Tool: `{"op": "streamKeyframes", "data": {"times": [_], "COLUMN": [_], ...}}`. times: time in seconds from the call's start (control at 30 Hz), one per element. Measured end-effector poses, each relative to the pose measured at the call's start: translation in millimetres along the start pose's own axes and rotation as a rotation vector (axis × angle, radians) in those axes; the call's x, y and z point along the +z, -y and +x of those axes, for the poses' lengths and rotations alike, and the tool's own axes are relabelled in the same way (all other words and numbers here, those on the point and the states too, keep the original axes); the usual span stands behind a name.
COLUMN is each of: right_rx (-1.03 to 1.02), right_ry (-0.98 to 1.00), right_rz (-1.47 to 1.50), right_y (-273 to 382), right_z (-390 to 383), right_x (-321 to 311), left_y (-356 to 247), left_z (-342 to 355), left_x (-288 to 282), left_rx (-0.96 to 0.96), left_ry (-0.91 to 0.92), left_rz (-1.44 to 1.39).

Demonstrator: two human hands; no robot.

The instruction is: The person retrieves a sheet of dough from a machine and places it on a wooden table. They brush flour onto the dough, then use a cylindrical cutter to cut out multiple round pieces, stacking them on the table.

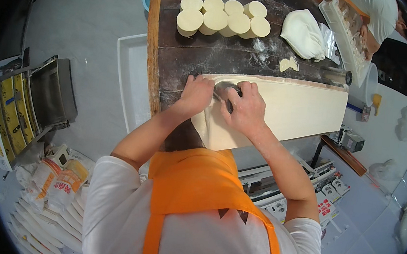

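A long, pale dough sheet (293,106) lies across the dark wooden table, its left end loosely folded and hanging over the near edge. My right hand (247,109) is wrapped around a short metal cylinder (226,89) with a dark round end, resting on the sheet near that fold. At the sheet's far left corner, the curled fingers of my left hand (197,95) grip the edge of the dough; part of their contact is hidden. Beyond my hands stand several thick, round dough pieces (215,20), packed close together.
A white covered lump (303,34) and small dough scraps (289,64) lie at the far right, by another metal cylinder (337,75). Past them, another person (375,18) reaches into a white tray (336,17). Stacked sacks (45,219) fill the floor at lower left.
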State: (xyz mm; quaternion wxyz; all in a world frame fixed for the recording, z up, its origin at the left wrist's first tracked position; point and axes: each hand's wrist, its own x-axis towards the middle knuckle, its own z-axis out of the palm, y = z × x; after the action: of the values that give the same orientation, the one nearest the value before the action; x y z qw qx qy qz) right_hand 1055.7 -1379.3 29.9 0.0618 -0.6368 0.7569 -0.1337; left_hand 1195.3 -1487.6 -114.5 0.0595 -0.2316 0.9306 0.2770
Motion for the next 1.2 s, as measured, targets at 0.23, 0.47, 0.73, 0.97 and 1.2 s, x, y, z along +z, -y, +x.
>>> {"op": "streamKeyframes", "data": {"times": [0.23,0.47,0.73,0.97,1.2], "right_rx": [-0.005,0.011,0.156,-0.318,-0.408], "right_ry": [-0.041,-0.159,-0.199,-0.252,-0.178], "right_rz": [0.014,0.064,0.392,0.344,0.290], "right_y": [-1.3,-3.5,1.2,63.5,87.1], "right_z": [-0.7,-14.0,19.3,26.9,17.3], "right_x": [0.2,8.3,-2.3,2.2,-86.0], "left_y": [-3.3,20.3,16.5,34.0,-0.7], "left_z": [-79.4,-14.0,2.9,-47.8,-65.2], "left_x": [5.9,21.5,19.8,0.0,-12.4], "left_rx": [0.026,-0.269,-0.866,-0.666,-0.236], "left_ry": [0.066,-0.248,-0.348,-0.426,-0.385], "left_rz": [-0.113,-0.507,-1.784,-1.895,-2.293]}}
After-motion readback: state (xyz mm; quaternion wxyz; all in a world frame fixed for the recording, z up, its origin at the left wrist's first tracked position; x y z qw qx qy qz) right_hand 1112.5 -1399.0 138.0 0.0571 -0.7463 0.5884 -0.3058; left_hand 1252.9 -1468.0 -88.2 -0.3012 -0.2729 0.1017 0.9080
